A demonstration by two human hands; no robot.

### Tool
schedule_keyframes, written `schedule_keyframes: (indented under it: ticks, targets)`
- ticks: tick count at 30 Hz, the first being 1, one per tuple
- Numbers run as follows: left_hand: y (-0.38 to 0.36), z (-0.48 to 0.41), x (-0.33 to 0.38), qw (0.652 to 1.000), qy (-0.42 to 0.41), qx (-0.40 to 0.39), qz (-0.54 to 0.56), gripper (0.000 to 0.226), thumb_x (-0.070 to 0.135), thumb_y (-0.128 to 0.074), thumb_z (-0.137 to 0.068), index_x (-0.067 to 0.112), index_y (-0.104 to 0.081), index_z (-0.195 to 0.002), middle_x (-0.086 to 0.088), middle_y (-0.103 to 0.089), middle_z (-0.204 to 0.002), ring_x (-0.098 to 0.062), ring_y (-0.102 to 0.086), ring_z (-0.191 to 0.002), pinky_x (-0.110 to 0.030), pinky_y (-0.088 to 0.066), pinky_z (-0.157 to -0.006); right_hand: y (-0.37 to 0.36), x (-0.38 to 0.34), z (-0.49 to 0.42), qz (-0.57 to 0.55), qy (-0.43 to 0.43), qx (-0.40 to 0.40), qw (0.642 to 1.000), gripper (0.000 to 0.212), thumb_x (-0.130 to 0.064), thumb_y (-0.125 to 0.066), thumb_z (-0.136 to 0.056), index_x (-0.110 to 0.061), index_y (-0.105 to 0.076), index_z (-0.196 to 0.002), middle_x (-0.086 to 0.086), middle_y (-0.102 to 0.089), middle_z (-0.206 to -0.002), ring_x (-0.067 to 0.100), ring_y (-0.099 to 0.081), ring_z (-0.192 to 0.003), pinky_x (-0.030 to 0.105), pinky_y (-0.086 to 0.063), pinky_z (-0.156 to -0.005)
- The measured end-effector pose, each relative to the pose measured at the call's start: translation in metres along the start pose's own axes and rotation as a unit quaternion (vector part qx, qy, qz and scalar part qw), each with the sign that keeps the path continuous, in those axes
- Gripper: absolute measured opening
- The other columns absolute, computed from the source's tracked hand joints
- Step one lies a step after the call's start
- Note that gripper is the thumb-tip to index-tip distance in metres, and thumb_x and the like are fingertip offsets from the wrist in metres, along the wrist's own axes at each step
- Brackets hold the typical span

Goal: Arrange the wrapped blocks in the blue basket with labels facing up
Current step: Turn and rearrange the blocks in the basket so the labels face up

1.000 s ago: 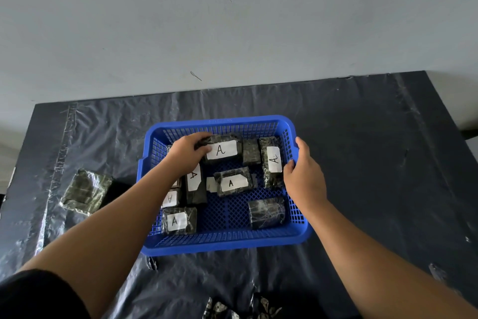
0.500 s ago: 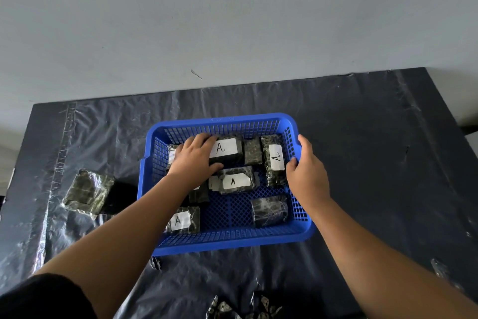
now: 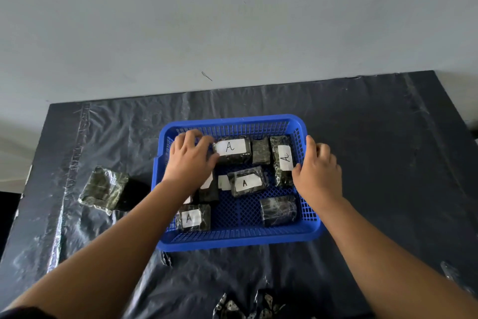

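The blue basket [image 3: 238,239] stands mid-table with several wrapped dark blocks inside. Labels marked A face up on the back block [image 3: 232,149], the upright block by the right wall [image 3: 283,161], the middle block [image 3: 245,181] and the front-left block [image 3: 192,217]. A small block [image 3: 261,150] at the back and one at the front right [image 3: 278,210] show no label. My left hand [image 3: 190,161] is in the back-left corner, index and thumb pinching the back block's left end; it hides whatever lies beneath. My right hand [image 3: 318,171] grips the basket's right wall.
A wrapped block without a visible label [image 3: 103,189] lies on the black plastic sheet left of the basket, beside a dark block [image 3: 132,194]. Crumpled wrap [image 3: 248,305] sits at the near edge, and a plastic scrap [image 3: 450,272] at the right. A grey wall runs behind the table.
My left hand slid left and back toward the basket's back-left corner, uncovering the back block's label. My right hand stayed on the right wall.
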State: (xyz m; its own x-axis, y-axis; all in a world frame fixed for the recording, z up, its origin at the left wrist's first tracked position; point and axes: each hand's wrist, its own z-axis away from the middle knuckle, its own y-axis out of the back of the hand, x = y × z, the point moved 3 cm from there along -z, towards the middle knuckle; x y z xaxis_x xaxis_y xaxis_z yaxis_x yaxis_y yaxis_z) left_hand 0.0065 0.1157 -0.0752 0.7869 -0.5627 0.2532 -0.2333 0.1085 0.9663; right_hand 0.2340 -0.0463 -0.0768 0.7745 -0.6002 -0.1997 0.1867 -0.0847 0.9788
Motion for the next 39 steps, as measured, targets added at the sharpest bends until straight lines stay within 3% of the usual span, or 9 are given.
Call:
schedule_keyframes:
  ticks: [5, 9, 12, 16, 21, 25, 30, 35, 39]
  targets:
    - [0.017, 0.015, -0.050, 0.996, 0.045, 0.002, -0.076, 0.055, 0.030, -0.060, -0.086, 0.013, -0.041, -0.135, -0.014, -0.036, -0.140, -0.036, -0.023, -0.132, -0.056, -0.026, -0.105, 0.011, -0.014, -0.003, 0.011, 0.019, 0.055, 0.998, 0.062, -0.023, -0.063, -0.080, -0.014, -0.040, -0.136, 0.012, -0.045, -0.127, 0.037, -0.045, -0.110, 0.053, -0.039, -0.086]
    - [0.013, 0.023, -0.060, 0.987, 0.130, -0.033, 0.083, 0.066, 0.018, -0.054, -0.090, 0.012, -0.020, -0.146, -0.019, -0.024, -0.146, -0.040, -0.031, -0.130, -0.050, -0.034, -0.102, 0.002, -0.051, -0.013, -0.009, 0.125, 0.019, 0.992, 0.038, -0.021, -0.058, -0.087, -0.027, -0.058, -0.124, -0.004, -0.055, -0.125, 0.029, -0.045, -0.113, 0.049, -0.030, -0.091]
    - [0.013, 0.022, -0.062, 0.965, 0.193, -0.042, 0.175, 0.067, 0.014, -0.047, -0.094, 0.016, -0.009, -0.150, -0.024, -0.045, -0.132, -0.033, -0.057, -0.098, -0.035, -0.045, -0.075, -0.012, -0.072, -0.025, 0.018, 0.153, -0.045, 0.987, 0.035, -0.020, -0.052, -0.089, -0.028, -0.058, -0.123, -0.006, -0.055, -0.130, 0.028, -0.042, -0.116, 0.046, -0.028, -0.094]
    - [0.012, 0.023, -0.070, 0.939, 0.257, -0.033, 0.227, 0.056, 0.013, -0.043, -0.094, 0.014, -0.022, -0.146, -0.005, -0.055, -0.079, -0.013, -0.053, -0.057, -0.021, -0.033, -0.042, -0.027, -0.083, -0.039, 0.101, 0.158, -0.137, 0.973, 0.050, -0.018, -0.056, -0.084, -0.024, -0.046, -0.132, 0.000, -0.045, -0.138, 0.031, -0.039, -0.122, 0.050, -0.028, -0.100]
    - [0.009, 0.020, -0.075, 0.939, 0.245, -0.020, 0.239, 0.006, 0.015, -0.046, -0.094, 0.011, -0.050, -0.092, -0.004, -0.056, -0.073, -0.019, -0.052, -0.056, -0.024, -0.032, -0.043, -0.036, -0.090, -0.046, 0.162, 0.171, -0.177, 0.955, 0.079, -0.019, -0.061, -0.077, -0.023, -0.022, -0.145, 0.003, -0.035, -0.142, 0.031, -0.032, -0.127, 0.054, -0.018, -0.106]
    - [0.007, 0.019, -0.076, 0.939, 0.246, -0.021, 0.240, 0.004, 0.016, -0.046, -0.095, 0.014, -0.048, -0.091, -0.001, -0.055, -0.072, -0.014, -0.053, -0.056, -0.021, -0.033, -0.042, -0.038, -0.082, -0.049, 0.185, 0.169, -0.187, 0.950, 0.087, -0.011, -0.062, -0.077, -0.023, -0.014, -0.148, -0.001, -0.025, -0.149, 0.028, -0.025, -0.133, 0.057, -0.015, -0.107]
    - [0.006, 0.019, -0.077, 0.940, 0.237, -0.020, 0.244, 0.006, 0.015, -0.046, -0.094, 0.014, -0.047, -0.088, -0.001, -0.055, -0.072, -0.013, -0.052, -0.054, -0.021, -0.032, -0.042, -0.043, -0.073, -0.037, 0.147, 0.163, -0.092, 0.971, 0.079, -0.010, -0.066, -0.077, -0.025, -0.021, -0.141, -0.003, -0.039, -0.145, 0.024, -0.029, -0.133, 0.054, -0.018, -0.108]
    - [0.007, 0.019, -0.076, 0.936, 0.241, -0.023, 0.254, 0.008, 0.016, -0.045, -0.094, 0.014, -0.047, -0.086, -0.002, -0.056, -0.073, -0.014, -0.053, -0.055, -0.024, -0.033, -0.043, -0.037, -0.064, -0.039, 0.101, 0.199, -0.096, 0.970, 0.060, -0.032, -0.070, -0.078, -0.021, -0.040, -0.130, -0.001, -0.043, -0.144, 0.025, -0.035, -0.132, 0.051, -0.021, -0.106]
    - [0.008, 0.020, -0.076, 0.937, 0.239, -0.023, 0.252, 0.008, 0.016, -0.045, -0.094, 0.014, -0.047, -0.087, -0.001, -0.056, -0.073, -0.014, -0.053, -0.056, -0.024, -0.033, -0.043, -0.024, -0.062, -0.040, 0.009, 0.189, -0.104, 0.976, 0.052, -0.032, -0.061, -0.083, -0.018, -0.044, -0.130, 0.003, -0.044, -0.130, 0.027, -0.052, -0.108, 0.046, -0.042, -0.095]
